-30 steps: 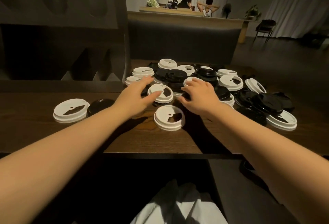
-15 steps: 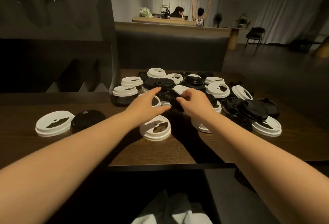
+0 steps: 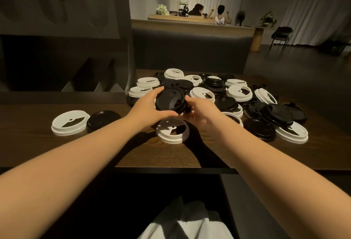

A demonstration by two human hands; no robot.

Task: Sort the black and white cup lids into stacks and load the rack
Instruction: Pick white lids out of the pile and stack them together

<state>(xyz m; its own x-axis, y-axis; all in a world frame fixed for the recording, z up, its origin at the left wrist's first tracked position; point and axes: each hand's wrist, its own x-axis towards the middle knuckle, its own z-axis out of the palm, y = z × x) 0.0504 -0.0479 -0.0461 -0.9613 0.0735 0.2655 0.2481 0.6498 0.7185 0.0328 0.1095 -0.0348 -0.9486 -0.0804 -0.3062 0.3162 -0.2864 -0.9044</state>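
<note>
Gripping black lid [image 3: 171, 101], left hand [image 3: 147, 108], right hand [image 3: 201, 111]

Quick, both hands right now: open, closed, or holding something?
Left hand: grip closed around the left edge of the black lid, lifted off the table.
Right hand: grip closed on the same lid's right edge.

A black lid [image 3: 171, 101] is raised above the table, tilted, top face toward the camera. Directly below it a white lid [image 3: 172, 130] lies flat near the table's front edge. A white lid [image 3: 70, 122] and black lid [image 3: 103, 120] sit touching toward the left end. A mixed pile of lids [image 3: 224, 94] crowds the right half.
</note>
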